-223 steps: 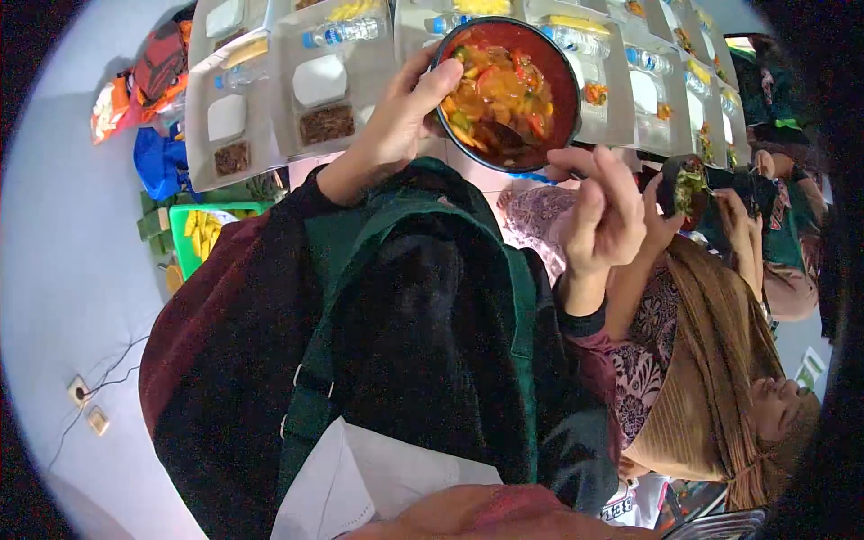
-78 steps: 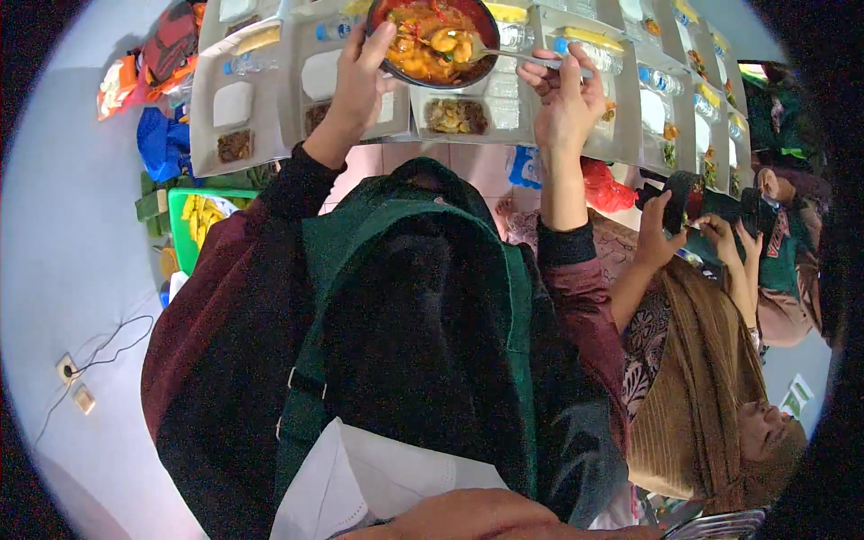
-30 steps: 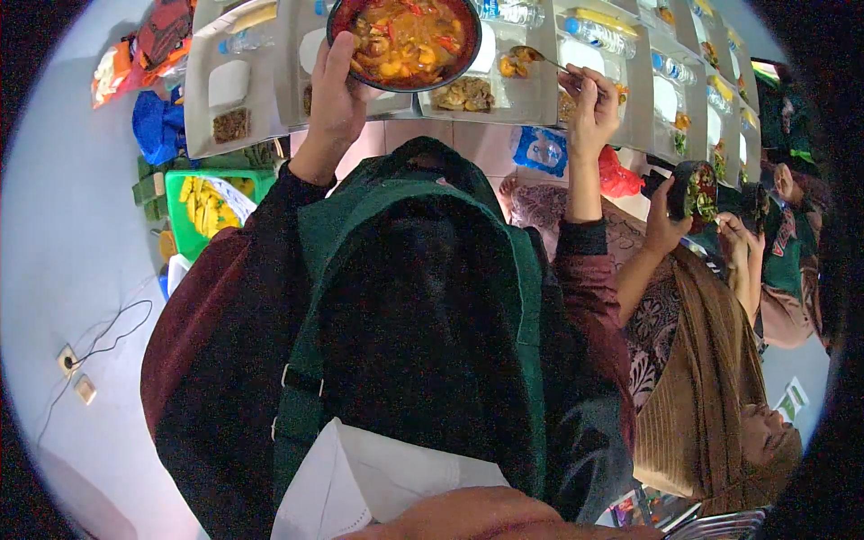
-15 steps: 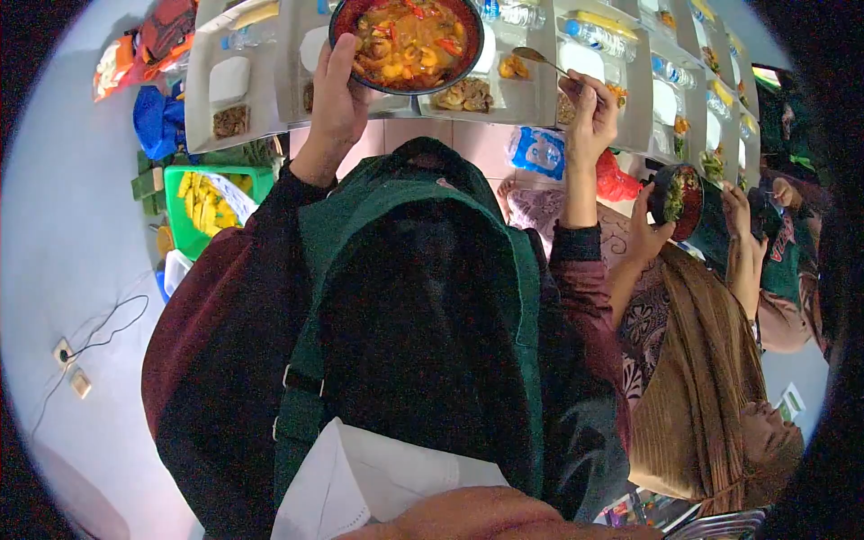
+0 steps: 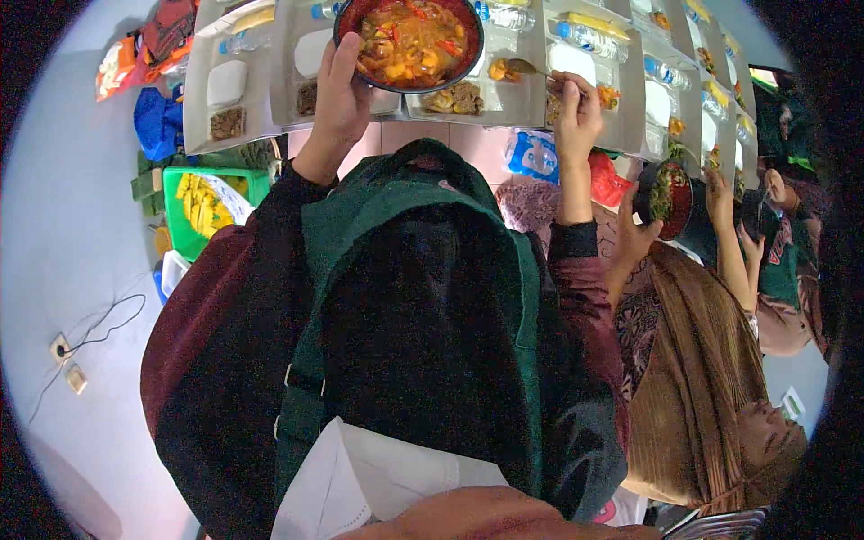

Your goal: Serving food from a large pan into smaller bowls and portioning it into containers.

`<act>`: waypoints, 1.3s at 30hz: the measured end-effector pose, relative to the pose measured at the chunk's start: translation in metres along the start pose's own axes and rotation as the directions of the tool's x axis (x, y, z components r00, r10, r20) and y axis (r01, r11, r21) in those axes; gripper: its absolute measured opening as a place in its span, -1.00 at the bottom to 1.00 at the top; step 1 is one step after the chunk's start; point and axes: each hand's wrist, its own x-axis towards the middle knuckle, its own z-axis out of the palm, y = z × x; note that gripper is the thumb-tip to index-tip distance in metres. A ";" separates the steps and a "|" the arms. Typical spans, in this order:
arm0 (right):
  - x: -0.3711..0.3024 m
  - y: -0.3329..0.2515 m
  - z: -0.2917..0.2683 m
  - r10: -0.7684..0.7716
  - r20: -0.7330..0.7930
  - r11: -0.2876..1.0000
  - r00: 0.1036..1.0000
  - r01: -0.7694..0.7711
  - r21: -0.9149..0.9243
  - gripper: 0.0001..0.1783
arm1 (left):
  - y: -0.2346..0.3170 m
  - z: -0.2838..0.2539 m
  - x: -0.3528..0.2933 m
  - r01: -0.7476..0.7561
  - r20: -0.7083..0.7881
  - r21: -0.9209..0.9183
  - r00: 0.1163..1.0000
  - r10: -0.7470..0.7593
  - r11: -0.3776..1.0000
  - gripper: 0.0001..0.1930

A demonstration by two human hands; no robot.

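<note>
My left hand (image 5: pixel 340 108) grips the near-left side of a dark round bowl (image 5: pixel 474 56), thumb over the rim. Inside it is an orange-red stew (image 5: pixel 409 45) with red pepper pieces. My right hand (image 5: pixel 576 117) is closed around the handle of a metal spoon (image 5: pixel 521 66). The spoon's tip is at a small portion of orange food (image 5: pixel 500 70) in an open carton box (image 5: pixel 526 101); whether it touches the food I cannot tell. Brown food (image 5: pixel 457 99) lies in the same box, partly below the bowl.
Open boxes with white rice packs (image 5: pixel 227 83), water bottles (image 5: pixel 589 40) and food stand in rows. At right, a co-worker's hand (image 5: pixel 634 236) holds a dark bowl (image 5: pixel 684 193) of greens. A green basket (image 5: pixel 171 211) with yellow packets sits on the left.
My right hand has moved slightly left, bringing the spoon tip lower and closer to the orange food. My left hand and bowl shift slightly. The co-worker's bowl has moved left.
</note>
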 end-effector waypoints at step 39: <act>-0.035 -0.178 0.087 -0.259 -0.123 0.964 0.958 0.264 0.031 -0.68 | 0.035 0.005 0.008 0.162 0.295 0.158 0.934 -0.204 0.974 -0.40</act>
